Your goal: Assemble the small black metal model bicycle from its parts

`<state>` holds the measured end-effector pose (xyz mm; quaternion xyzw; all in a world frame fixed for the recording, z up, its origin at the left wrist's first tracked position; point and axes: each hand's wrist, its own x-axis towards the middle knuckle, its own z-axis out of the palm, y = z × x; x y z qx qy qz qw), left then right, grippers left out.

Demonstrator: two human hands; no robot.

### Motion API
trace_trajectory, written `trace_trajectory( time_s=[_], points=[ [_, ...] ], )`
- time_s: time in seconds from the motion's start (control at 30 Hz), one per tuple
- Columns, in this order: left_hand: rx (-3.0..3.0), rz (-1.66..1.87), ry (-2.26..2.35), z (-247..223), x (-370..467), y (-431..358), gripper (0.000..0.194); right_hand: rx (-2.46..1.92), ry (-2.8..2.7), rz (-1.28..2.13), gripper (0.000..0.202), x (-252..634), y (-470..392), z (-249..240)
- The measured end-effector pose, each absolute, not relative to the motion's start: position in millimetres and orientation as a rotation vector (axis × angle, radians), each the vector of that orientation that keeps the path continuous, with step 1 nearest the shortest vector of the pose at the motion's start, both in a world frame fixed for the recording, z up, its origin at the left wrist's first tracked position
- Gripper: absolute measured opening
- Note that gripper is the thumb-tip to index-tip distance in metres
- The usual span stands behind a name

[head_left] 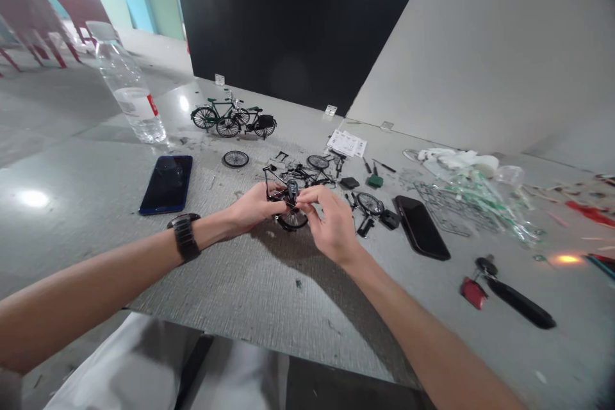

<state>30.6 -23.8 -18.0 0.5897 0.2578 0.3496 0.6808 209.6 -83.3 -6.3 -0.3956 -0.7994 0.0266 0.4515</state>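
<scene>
Between my hands, just above the table, is a partly built black model bicycle (293, 220) with a wheel and a frame. My left hand (257, 206) is closed round its frame, thumb lying along the near side. The fingertips of my right hand (331, 221) are pinched together against the middle of the model, near its chain-side part; whether a tiny piece sits between them is hidden. Just beyond lie loose black frame parts (307, 174) and a spoked wheel (236, 159). Another small wheel (369, 204) rests to the right of my right hand.
Two assembled model bicycles (230, 118) stand at the back near a water bottle (132, 93). Phones lie left (166, 184) and right (421, 227). Instruction sheets (346, 143), a clear plastic heap (490, 192) and a key fob with black handle (521, 303) occupy the right side.
</scene>
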Motion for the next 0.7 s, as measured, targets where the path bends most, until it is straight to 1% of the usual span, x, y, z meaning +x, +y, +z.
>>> trace_trajectory(
  time_s=[0.3, 0.7],
  points=[
    [1.187, 0.741, 0.595, -16.2, 31.0, -26.0, 0.017, -0.953, -2.067, 0.002, 0.014, 215.8, -81.9, -7.1],
    [1.001, 0.748, 0.587, -8.9, 31.0, -27.9, 0.023, -0.953, -2.142, 0.061, 0.018, 224.1, -81.3, -0.9]
  ],
)
